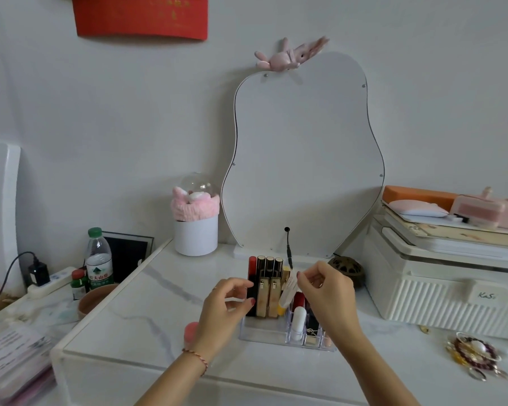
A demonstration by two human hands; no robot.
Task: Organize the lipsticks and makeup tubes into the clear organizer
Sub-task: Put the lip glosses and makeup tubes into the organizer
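Observation:
The clear organizer (272, 335) stands in the middle of the white marble table. Its back row holds a red lipstick (252, 268), three black-and-gold lipsticks (269, 266) and two gold tubes (266, 298). Front slots hold a white lip balm (299, 317) and a red lipstick (298, 298). My right hand (326, 291) pinches a white tube with a yellow cap (287, 293), tilted over the organizer's middle. My left hand (228, 307) grips the organizer's left wall beside a dark lipstick. A pink round lid (190, 331) lies behind my left wrist.
A pear-shaped mirror board (302, 156) leans on the wall behind, with a cable (288, 250). A white pot (196, 237) stands back left, a dark round holder (348, 269) and a cream ribbed box (440, 294) to the right, and bracelets (475, 357) front right. Bottles (99, 259) and a bowl (96, 297) stand to the left.

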